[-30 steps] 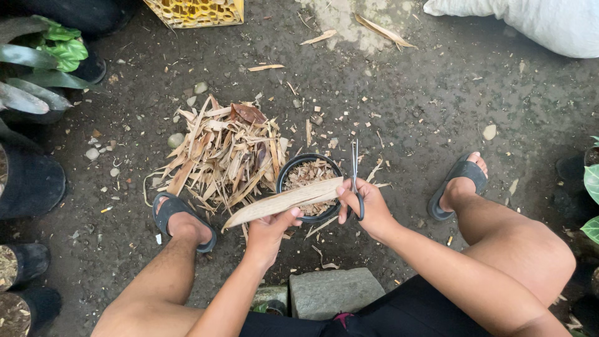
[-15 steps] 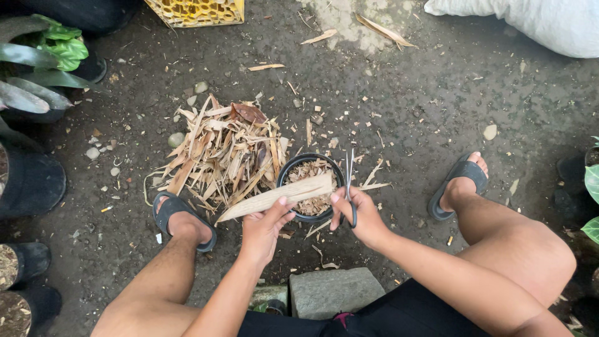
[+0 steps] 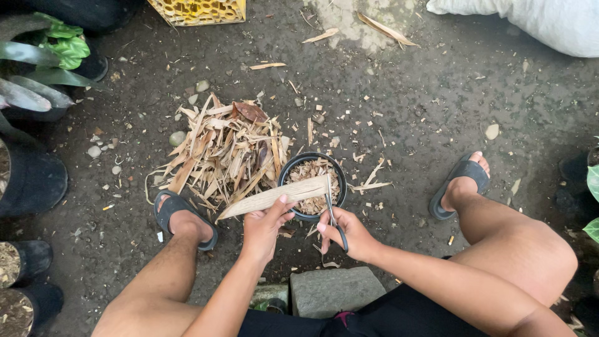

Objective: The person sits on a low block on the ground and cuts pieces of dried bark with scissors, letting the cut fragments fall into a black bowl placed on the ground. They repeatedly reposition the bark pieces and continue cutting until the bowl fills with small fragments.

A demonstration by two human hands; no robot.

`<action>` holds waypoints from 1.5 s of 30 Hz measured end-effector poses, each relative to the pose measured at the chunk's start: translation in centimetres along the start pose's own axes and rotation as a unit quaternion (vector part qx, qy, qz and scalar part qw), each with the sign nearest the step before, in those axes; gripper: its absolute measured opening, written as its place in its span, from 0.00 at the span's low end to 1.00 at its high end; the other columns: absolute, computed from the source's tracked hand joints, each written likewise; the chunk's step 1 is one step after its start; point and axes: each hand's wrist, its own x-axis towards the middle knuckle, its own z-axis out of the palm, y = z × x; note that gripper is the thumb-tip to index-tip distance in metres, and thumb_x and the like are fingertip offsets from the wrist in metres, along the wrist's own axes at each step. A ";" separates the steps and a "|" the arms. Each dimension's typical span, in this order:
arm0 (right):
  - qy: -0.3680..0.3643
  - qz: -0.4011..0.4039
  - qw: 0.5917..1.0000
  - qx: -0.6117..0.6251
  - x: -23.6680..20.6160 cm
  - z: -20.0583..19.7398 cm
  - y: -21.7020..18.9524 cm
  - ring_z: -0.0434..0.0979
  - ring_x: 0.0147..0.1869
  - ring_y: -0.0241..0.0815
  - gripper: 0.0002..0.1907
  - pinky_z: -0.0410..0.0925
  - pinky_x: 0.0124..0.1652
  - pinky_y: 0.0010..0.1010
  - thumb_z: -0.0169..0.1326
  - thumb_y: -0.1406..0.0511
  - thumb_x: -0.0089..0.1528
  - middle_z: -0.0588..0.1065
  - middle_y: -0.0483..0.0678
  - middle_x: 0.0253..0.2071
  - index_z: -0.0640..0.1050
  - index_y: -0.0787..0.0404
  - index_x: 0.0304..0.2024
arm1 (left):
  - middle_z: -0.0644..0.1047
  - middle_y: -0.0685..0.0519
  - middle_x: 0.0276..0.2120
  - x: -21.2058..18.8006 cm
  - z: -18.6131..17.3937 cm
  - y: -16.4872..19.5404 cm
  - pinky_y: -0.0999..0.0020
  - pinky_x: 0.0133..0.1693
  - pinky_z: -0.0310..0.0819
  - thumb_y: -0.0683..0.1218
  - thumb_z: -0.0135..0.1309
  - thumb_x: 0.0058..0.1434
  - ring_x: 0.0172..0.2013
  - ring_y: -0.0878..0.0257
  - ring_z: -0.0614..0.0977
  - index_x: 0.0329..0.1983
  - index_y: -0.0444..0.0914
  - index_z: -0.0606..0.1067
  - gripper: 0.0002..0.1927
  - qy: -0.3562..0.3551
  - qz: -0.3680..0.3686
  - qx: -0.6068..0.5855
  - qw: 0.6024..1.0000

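Left hand (image 3: 262,226) pinching a long dry leaf strip (image 3: 274,196) held across a black pot (image 3: 312,187) of clippings, right hand (image 3: 349,234) closed around black scissors (image 3: 334,218) at the strip's end, heap of dry leaves (image 3: 224,150) beside the pot, sandalled feet either side, grey stone block (image 3: 337,290) on dark ground.

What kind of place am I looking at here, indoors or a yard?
Most likely an outdoor garden or nursery yard. The ground is bare, damp dirt with pebbles, black plant pots and leafy plants line the edge, and a pile of dry leaf strips lies beside a small black pot holding cut pieces.
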 end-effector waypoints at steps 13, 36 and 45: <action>0.026 0.032 0.999 -0.035 0.2 0.0 -0.4 0.76 0.19 0.33 0.12 0.64 0.20 0.24 0.56 0.63 0.67 0.70 0.41 0.21 0.69 0.62 0.35 | 0.84 0.46 0.44 0.4 -0.2 0.3 0.68 0.39 0.80 0.44 0.58 0.64 0.45 0.57 0.86 0.50 0.31 0.78 0.14 0.004 0.012 0.004 1.000; -0.006 0.055 0.997 -0.045 0.3 -0.4 -0.7 0.77 0.20 0.35 0.13 0.68 0.24 0.25 0.54 0.60 0.68 0.73 0.45 0.20 0.69 0.63 0.37 | 0.84 0.46 0.42 1.1 -1.4 0.9 0.68 0.40 0.79 0.45 0.58 0.64 0.44 0.59 0.86 0.48 0.31 0.79 0.14 0.009 -0.043 0.022 0.999; -0.039 0.055 0.997 -0.026 0.2 -0.1 -0.4 0.79 0.23 0.37 0.13 0.71 0.27 0.28 0.54 0.59 0.68 0.73 0.44 0.24 0.70 0.63 0.39 | 0.84 0.46 0.43 1.7 -2.0 0.4 0.68 0.39 0.78 0.45 0.58 0.64 0.44 0.59 0.86 0.48 0.32 0.79 0.14 0.022 -0.031 0.020 0.999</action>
